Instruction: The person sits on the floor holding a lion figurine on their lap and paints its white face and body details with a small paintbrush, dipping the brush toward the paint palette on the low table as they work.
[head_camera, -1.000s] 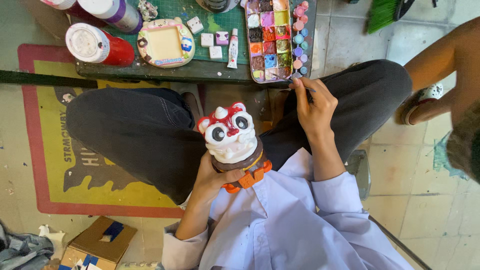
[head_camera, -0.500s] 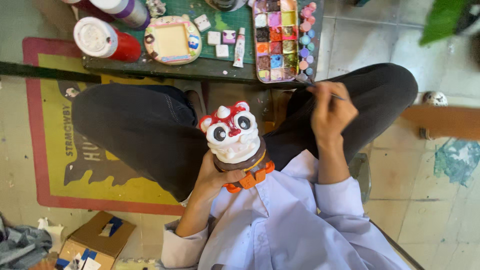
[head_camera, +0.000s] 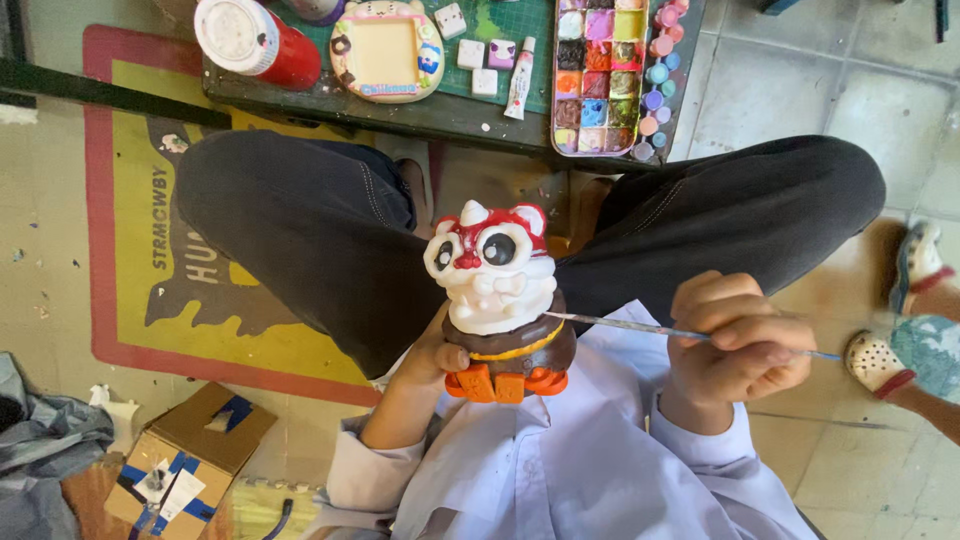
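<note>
- Figurine (head_camera: 497, 300): white creature, red headpiece, brown and orange base; frame centre, above the lap.
- Left hand (head_camera: 440, 352): closed around the figurine's base, at its 8 o'clock.
- Right hand (head_camera: 735, 340): at 3 o'clock, fingers pinched on a thin paintbrush (head_camera: 640, 326), tip touching the figurine.
- Paint palette (head_camera: 610, 75): 12 o'clock, on green mat (head_camera: 500, 25).

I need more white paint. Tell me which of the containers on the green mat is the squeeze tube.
It is the slim white tube lying flat beside the paint palette, just right of the small square blocks; the red jar at far left is a wide, white-lidded tub.
</note>
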